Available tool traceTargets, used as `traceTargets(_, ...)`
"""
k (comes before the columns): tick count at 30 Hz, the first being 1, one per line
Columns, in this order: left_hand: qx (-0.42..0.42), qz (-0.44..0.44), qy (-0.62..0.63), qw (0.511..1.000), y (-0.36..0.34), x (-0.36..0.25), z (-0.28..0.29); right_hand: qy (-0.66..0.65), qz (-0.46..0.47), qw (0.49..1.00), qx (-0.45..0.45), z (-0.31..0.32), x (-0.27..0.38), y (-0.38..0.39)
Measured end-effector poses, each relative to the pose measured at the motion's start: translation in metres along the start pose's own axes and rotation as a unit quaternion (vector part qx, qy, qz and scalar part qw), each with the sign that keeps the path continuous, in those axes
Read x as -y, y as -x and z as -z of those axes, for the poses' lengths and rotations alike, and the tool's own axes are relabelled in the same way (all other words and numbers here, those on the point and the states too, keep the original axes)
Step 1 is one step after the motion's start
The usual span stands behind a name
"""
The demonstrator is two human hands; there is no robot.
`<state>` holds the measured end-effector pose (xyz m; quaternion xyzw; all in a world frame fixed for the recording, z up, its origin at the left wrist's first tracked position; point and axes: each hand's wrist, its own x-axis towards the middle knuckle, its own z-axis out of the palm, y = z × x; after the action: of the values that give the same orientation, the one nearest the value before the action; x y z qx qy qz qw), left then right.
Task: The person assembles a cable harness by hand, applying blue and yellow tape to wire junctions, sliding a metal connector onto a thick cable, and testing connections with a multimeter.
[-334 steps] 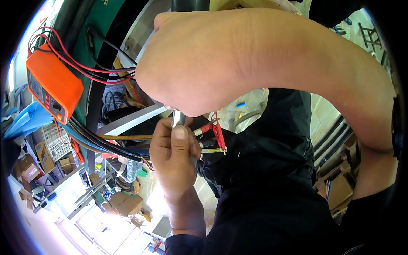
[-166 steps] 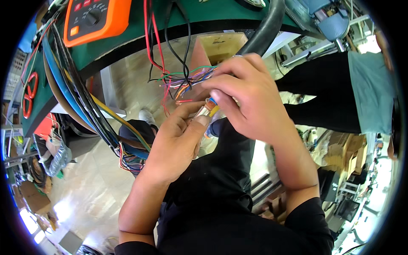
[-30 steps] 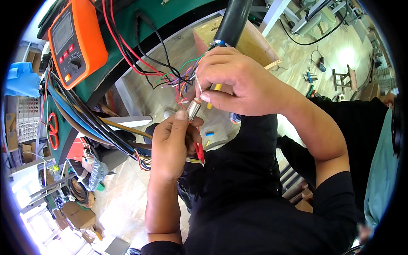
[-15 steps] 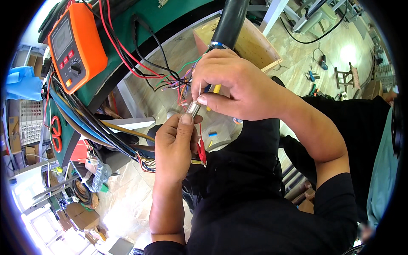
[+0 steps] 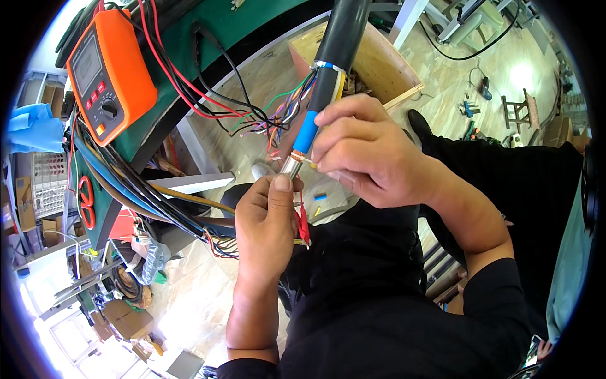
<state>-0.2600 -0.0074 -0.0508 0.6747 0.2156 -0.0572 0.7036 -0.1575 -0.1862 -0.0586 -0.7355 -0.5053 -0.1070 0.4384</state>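
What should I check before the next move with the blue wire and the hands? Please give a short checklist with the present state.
1. Left hand grips the bare metal end of the blue wire: ok.
2. Right hand pinches a thin orange wire at that end: ok.
3. Red clip sits by the left hand; whether it bites on anything: cannot tell.
4. Orange meter lies on the green table, leads attached: ok.
5. Meter reading: cannot tell.
6. Loose coloured wires hang close to the work: not ok.

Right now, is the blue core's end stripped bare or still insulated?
Stripped: past the blue core, bare metal shows at its tip, pinched between the left hand and right hand.
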Motion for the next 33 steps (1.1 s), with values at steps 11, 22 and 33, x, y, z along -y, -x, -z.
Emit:
traceTargets(11, 0.008, 0.037, 0.000, 0.999, -0.003, -0.008, 0.004, -0.180, -0.183, 0.959, -0.123, -0.021, 0.012, 0.034)
traceTargets(22, 0.018, 0.037, 0.016, 0.999, -0.004, -0.004, 0.002, -0.283, -0.413, 0.864, -0.050, -0.032, 0.024, 0.024)
traceTargets(33, -0.055, -0.080, -0.098, 0.990, -0.001, 0.002, -0.011, -0.277, -0.453, 0.845, -0.057, -0.044, 0.016, 0.019)
